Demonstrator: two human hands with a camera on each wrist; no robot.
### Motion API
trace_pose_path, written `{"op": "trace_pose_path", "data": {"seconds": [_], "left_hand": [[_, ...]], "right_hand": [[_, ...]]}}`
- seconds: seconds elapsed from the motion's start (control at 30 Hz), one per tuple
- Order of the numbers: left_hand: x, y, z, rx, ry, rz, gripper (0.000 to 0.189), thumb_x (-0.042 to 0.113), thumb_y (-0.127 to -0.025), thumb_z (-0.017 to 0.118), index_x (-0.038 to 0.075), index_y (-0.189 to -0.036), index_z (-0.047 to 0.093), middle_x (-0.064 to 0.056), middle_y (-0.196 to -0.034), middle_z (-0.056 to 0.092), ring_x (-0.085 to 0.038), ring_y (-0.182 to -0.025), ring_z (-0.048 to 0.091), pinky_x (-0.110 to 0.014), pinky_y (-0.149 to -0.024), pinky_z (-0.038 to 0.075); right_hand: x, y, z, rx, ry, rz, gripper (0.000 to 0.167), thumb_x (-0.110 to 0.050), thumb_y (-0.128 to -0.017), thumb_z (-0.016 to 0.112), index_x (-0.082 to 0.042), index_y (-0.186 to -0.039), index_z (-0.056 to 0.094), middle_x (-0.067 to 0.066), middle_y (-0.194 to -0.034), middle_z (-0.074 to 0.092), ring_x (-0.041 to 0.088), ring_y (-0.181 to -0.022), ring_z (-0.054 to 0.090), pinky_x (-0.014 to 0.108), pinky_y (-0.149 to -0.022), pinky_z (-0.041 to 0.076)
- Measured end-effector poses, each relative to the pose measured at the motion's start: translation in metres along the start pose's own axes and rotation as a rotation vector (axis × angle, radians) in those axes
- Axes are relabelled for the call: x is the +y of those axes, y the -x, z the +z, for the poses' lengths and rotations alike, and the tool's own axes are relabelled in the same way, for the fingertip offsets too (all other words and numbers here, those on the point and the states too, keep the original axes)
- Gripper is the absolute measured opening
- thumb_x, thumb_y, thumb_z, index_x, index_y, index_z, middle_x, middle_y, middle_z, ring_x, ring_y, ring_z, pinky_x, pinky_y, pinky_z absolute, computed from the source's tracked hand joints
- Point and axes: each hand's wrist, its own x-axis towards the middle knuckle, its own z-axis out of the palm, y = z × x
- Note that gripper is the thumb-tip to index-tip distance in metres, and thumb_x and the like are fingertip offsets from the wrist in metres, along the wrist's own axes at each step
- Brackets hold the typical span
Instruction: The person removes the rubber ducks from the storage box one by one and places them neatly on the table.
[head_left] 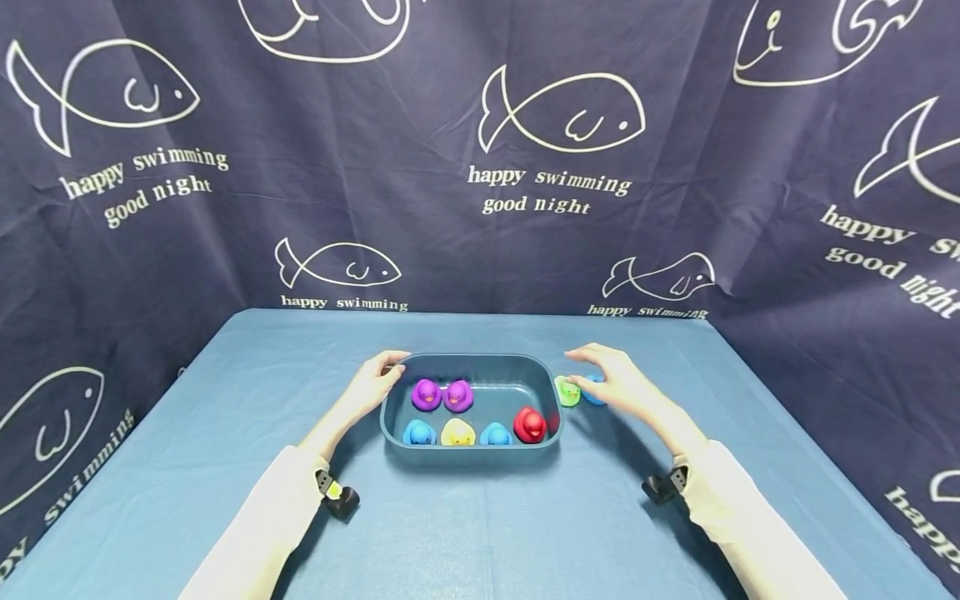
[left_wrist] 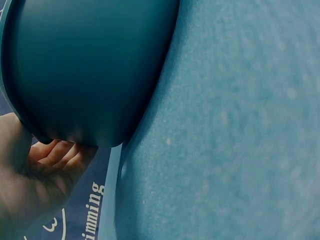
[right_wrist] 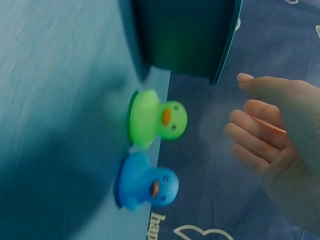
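A dark blue plastic bin [head_left: 472, 454] with rounded corners stands on the table. Inside it are two purple rubber ducks [head_left: 427, 395], two blue ducks [head_left: 419, 432], a yellow duck [head_left: 457, 432] and a red duck [head_left: 529, 425]. My left hand [head_left: 372, 383] grips the bin's rim at its back left corner; in the left wrist view its fingers pass partly behind the wall. Just outside the bin's right end, a green duck [right_wrist: 152, 119] and another blue duck [right_wrist: 145, 182] sit side by side. Over them hovers my right hand [head_left: 618, 383], fingers loosely bent, holding nothing.
A light blue cloth covers the table [head_left: 480, 533]. Dark navy curtains [head_left: 450, 250] with white fish prints and lettering hang behind it and on both sides. A small black device [head_left: 342, 502] is strapped to each wrist.
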Motion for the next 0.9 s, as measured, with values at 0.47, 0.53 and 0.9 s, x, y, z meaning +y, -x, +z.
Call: {"op": "trace_pose_path", "data": {"seconds": [0.47, 0.53, 0.9], "left_hand": [[-0.002, 0.002, -0.003, 0.007, -0.008, 0.009, 0.031, 0.007, -0.094, 0.051, -0.004, -0.123, 0.056, -0.022, -0.105, 0.060, -0.020, -0.076, 0.052, -0.021, -0.062, 0.042], [-0.002, 0.002, -0.003, 0.007, -0.010, 0.007, 0.031, 0.007, -0.094, 0.051, -0.003, -0.123, 0.056, -0.022, -0.106, 0.060, -0.019, -0.077, 0.052, -0.021, -0.063, 0.042], [0.002, 0.000, -0.002, 0.005, -0.022, 0.002, 0.031, 0.008, -0.094, 0.051, -0.002, -0.123, 0.056, -0.021, -0.109, 0.061, -0.017, -0.078, 0.052, -0.022, -0.064, 0.043]], "right_hand": [[-0.033, -0.028, 0.023, -0.004, -0.092, -0.086, 0.037, -0.014, -0.076, 0.076, -0.001, -0.110, 0.066, 0.012, -0.106, 0.067, 0.025, -0.098, 0.065, 0.039, -0.083, 0.051], [-0.038, -0.031, 0.028, -0.004, -0.085, -0.096, 0.037, -0.014, -0.076, 0.077, -0.001, -0.110, 0.066, 0.012, -0.105, 0.067, 0.025, -0.097, 0.064, 0.038, -0.083, 0.051], [-0.058, -0.043, 0.049, -0.049, -0.096, -0.083, 0.038, -0.019, -0.078, 0.076, -0.003, -0.110, 0.066, 0.011, -0.105, 0.067, 0.022, -0.099, 0.063, 0.038, -0.088, 0.049]]}}
